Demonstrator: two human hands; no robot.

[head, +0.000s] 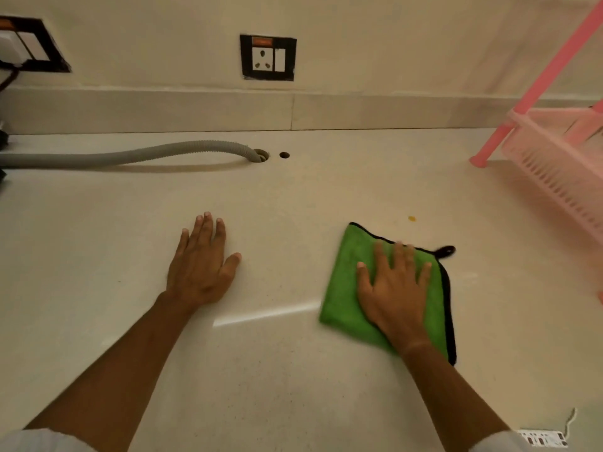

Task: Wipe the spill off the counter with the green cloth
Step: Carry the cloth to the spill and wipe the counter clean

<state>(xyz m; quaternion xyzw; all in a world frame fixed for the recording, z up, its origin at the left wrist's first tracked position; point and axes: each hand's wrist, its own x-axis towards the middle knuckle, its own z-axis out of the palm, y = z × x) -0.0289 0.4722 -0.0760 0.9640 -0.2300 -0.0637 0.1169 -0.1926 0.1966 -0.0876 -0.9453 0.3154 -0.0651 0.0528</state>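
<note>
**Warm, dim light with soft motion blur**

A yellowish indoor cast tints the whole view; a bright streak of glare (pixel 266 316) crosses the glossy counter (pixel 293 197); the grey hose (pixel 130 154) throws a soft shadow toward the viewer; the right hand (pixel 393 288) looks slightly smeared; wide-angle bending curves the edges.

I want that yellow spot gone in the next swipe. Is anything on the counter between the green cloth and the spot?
Nothing visible. The right hand lies flat on the green cloth, and only bare counter separates the cloth's far edge from the small yellow spot. The pink rack stands off to the right.
</note>
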